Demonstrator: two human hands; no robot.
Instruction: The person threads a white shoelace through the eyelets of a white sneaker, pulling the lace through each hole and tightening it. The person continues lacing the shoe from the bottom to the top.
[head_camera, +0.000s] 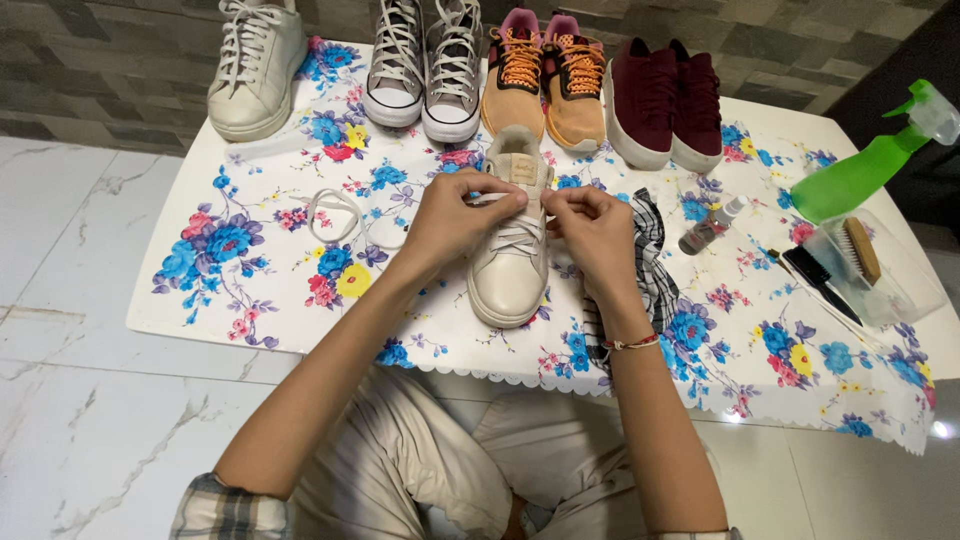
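Observation:
A cream-white sneaker (510, 270) lies on the flowered tablecloth (250, 290), toe pointing toward me. My left hand (462, 220) pinches its white lace at the upper left eyelets. My right hand (590, 228) grips the lace on the sneaker's right side, a thin red bracelet on its wrist. Both hands sit over the laced part, close together. A loose white shoelace (335, 215) lies coiled on the cloth to the left of my left hand.
Along the far edge stand a white sneaker (255, 65), grey high-tops (425, 65), orange-pink sneakers (545, 80) and maroon shoes (665, 100). A checked cloth (655, 260), small bottle (712, 225), green spray bottle (860, 170) and a clear box with brushes (860, 265) are right.

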